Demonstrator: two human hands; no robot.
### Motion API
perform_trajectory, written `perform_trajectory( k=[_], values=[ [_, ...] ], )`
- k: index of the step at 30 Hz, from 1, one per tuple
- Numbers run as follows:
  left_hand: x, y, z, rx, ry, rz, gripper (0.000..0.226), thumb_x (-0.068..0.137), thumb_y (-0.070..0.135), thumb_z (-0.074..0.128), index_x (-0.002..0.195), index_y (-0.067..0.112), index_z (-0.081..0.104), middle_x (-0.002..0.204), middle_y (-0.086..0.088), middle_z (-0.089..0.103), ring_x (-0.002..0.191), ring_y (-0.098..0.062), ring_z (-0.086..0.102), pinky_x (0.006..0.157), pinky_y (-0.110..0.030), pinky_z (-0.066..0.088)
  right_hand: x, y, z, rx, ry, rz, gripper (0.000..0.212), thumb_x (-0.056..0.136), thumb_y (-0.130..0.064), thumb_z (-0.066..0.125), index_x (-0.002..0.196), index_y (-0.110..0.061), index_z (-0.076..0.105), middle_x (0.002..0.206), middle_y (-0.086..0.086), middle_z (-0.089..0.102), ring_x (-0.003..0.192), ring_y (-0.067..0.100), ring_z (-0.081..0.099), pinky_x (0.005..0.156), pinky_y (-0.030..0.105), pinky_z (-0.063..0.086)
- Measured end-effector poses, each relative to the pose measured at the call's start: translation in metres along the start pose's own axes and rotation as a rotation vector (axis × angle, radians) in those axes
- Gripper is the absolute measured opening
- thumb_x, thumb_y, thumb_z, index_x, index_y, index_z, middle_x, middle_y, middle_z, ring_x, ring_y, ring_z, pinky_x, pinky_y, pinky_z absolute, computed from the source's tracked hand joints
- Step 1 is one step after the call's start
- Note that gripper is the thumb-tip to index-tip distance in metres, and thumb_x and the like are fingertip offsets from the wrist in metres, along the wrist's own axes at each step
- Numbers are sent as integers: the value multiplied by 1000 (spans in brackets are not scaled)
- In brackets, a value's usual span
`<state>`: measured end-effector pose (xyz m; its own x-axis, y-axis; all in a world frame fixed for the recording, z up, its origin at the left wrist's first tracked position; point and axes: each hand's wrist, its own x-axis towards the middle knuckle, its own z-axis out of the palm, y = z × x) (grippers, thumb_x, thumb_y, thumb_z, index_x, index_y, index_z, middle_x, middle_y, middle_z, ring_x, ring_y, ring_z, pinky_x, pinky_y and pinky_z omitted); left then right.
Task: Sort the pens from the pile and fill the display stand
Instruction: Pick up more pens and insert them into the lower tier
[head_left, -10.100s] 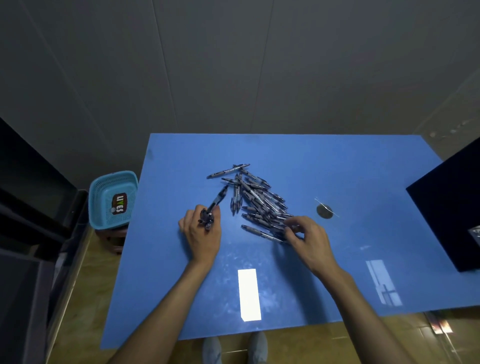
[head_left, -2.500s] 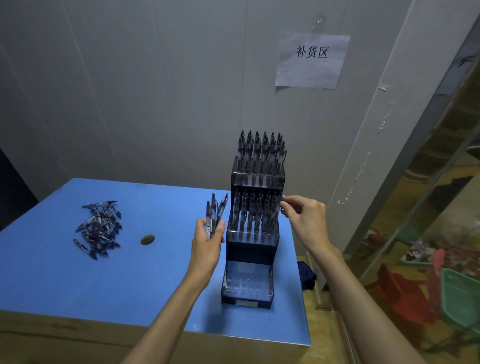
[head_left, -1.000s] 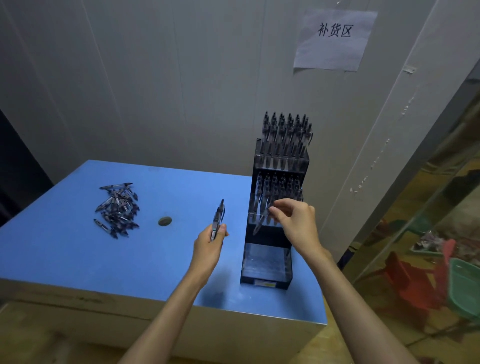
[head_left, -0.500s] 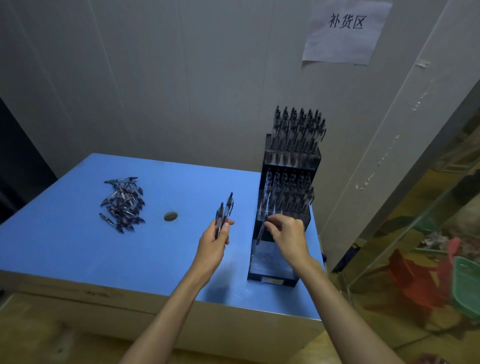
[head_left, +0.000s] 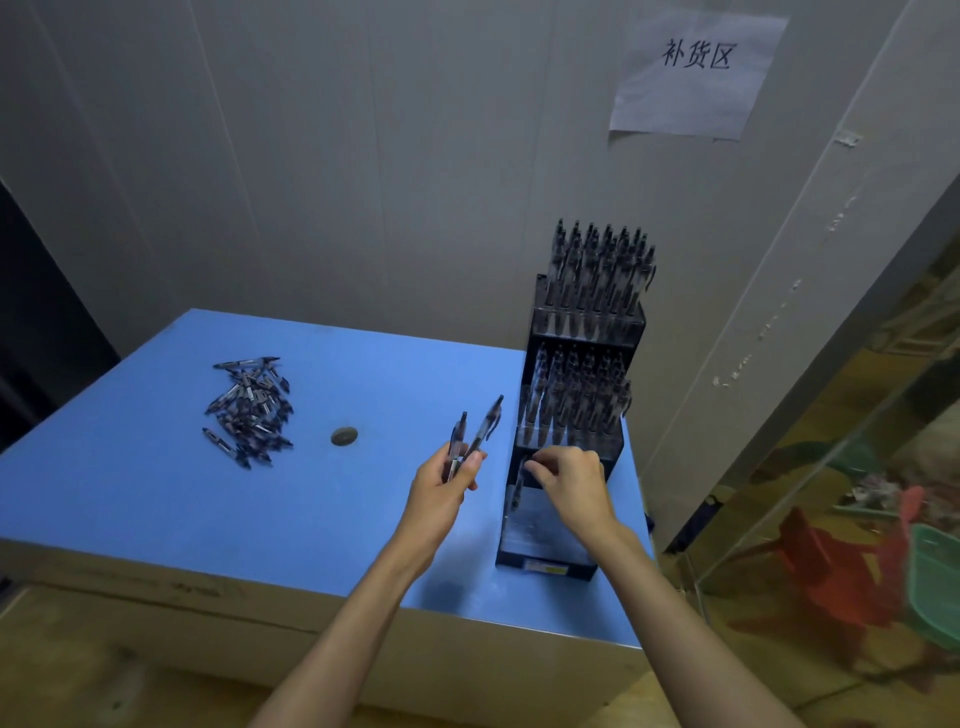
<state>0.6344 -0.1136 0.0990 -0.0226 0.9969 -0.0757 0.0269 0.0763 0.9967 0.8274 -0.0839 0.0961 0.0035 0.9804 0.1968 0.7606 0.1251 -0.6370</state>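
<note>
Head view: blue table (head_left: 156, 499) fills lower left, pen pile (head_left: 249, 410) mid-left; display stand (head_left: 576, 415) centre-right — left hand (head_left: 441, 488) grips two pens (head_left: 475, 436), right hand (head_left: 571, 480) pinches one pen (head_left: 518, 491) at the stand; grey wall behind, paper sign (head_left: 696, 73) upper right.

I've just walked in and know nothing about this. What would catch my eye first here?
Probably the tall black tiered display stand at the right edge of the blue table, its upper two tiers packed with upright pens. The right hand lowers a pen into the lowest tier while the left hand holds two more. A loose pile of dark pens lies at the table's left.
</note>
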Motion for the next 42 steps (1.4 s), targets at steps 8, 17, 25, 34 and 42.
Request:
perform_trajectory(
  k=[8, 17, 25, 34, 42],
  values=[
    [0, 6, 18, -29, -18, -27, 13, 94, 32, 71, 98, 20, 71, 70, 4, 55, 52, -2, 44, 48, -16, 35, -5, -30, -37, 448, 31, 21, 14, 95, -24, 66, 98, -16, 77, 83, -7, 76, 80, 7, 73, 79, 30, 60],
    [-2, 7, 35, 8, -80, 11, 9, 97, 29, 67, 100, 22, 72, 62, 16, 57, 50, 0, 44, 48, -12, 33, -7, -31, -51, 835, -1, 165, 8, 91, -5, 70, 95, 1, 73, 82, 17, 75, 81, 34, 74, 78, 41, 62],
    [7, -5, 17, 80, -1, -22, 16, 102, 30, 58, 97, 17, 68, 85, -2, 60, 60, -12, 44, 53, -19, 38, 0, -17, -58, 745, 172, 157, 6, 90, -4, 72, 94, 0, 73, 78, 13, 75, 73, 25, 75, 75, 33, 62],
    [10, -7, 2, 77, 38, 31, 13, 103, 33, 55, 101, 23, 64, 82, 0, 53, 59, -4, 44, 59, -21, 37, -2, 10, -42, 174, 176, -53, 16, 89, -17, 75, 102, -8, 77, 85, 0, 77, 80, 10, 72, 83, 32, 60],
    [9, -3, 0, 67, 34, 52, 13, 103, 32, 56, 102, 24, 66, 79, 5, 54, 60, -3, 46, 60, -21, 38, -4, 17, -22, 102, 126, -73, 17, 90, -16, 74, 104, -7, 77, 91, 3, 78, 81, 6, 69, 82, 14, 55]
  ],
)
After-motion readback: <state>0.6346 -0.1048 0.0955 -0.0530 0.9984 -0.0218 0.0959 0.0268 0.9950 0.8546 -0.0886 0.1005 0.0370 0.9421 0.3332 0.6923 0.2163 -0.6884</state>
